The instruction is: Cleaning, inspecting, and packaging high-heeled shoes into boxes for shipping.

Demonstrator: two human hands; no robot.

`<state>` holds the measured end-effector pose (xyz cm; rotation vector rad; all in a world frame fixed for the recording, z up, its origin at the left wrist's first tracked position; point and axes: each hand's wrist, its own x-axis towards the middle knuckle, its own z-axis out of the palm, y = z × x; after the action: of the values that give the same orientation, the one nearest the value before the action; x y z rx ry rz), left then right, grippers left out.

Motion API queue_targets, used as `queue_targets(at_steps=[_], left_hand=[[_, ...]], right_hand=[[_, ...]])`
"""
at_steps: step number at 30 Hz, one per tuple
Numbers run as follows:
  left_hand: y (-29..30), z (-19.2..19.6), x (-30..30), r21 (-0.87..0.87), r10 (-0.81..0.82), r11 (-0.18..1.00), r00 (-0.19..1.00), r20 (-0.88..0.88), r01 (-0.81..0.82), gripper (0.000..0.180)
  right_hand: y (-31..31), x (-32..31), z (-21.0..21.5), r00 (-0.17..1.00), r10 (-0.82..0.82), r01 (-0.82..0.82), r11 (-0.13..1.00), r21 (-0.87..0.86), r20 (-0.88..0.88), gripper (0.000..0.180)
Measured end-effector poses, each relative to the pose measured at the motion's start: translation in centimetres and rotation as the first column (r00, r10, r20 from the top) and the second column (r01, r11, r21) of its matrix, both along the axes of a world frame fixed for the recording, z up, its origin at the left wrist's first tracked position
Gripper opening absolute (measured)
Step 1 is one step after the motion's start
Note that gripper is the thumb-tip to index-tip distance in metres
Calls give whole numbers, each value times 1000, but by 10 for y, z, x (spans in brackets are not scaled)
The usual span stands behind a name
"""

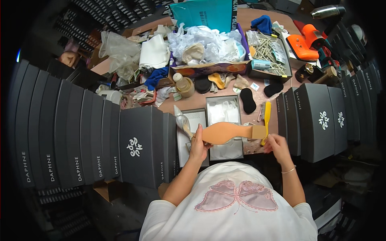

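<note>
My left hand (199, 148) grips the toe end of a shoe (225, 133), turned so its tan sole and square heel face up. The shoe is over an open box (241, 108) with white tissue paper (222, 110) in it. Close to the heel, my right hand (277, 148) has its fingers curled together; whatever they hold, if anything, is hidden. The lower end of a yellow-handled brush (267, 114) lies beside those fingers. Left of the held shoe, a second shoe in clear plastic (183, 121) rests in the grey box lid (194, 115).
Dark grey shoe boxes (140, 144) stand in rows at left, with more boxes (317, 120) at right. Behind are a carton of crumpled tissue (207, 42), a tray of white sticks (267, 50), a bottle (184, 85), black oval pads (248, 100) and an orange tool (303, 44).
</note>
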<state>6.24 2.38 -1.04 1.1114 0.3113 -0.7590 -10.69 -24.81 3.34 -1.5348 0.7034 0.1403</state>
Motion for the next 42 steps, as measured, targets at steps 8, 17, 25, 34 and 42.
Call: queue_targets(at_steps=[8,17,25,34,42], left_hand=[[0,17,12,1,-239,970,955,177,242,52],[59,-121,19,792,-240,554,862,447,-257,86],[48,-48,19,274,-117,961,964,239,49,32],[-11,15,-39,-733,-397,644,915,-77,218,20],[-4,15,-51,-750,-500,608,859,-108,260,17]], right_hand=[[3,63,29,805,574,-581,814,0,147,42],[36,18,-27,930,365,-314,710,630,53,35],[37,36,-12,977,157,-209,814,542,142,35],[73,32,-4,962,50,-231,669,706,267,37],[72,20,0,950,78,-271,686,675,303,38]])
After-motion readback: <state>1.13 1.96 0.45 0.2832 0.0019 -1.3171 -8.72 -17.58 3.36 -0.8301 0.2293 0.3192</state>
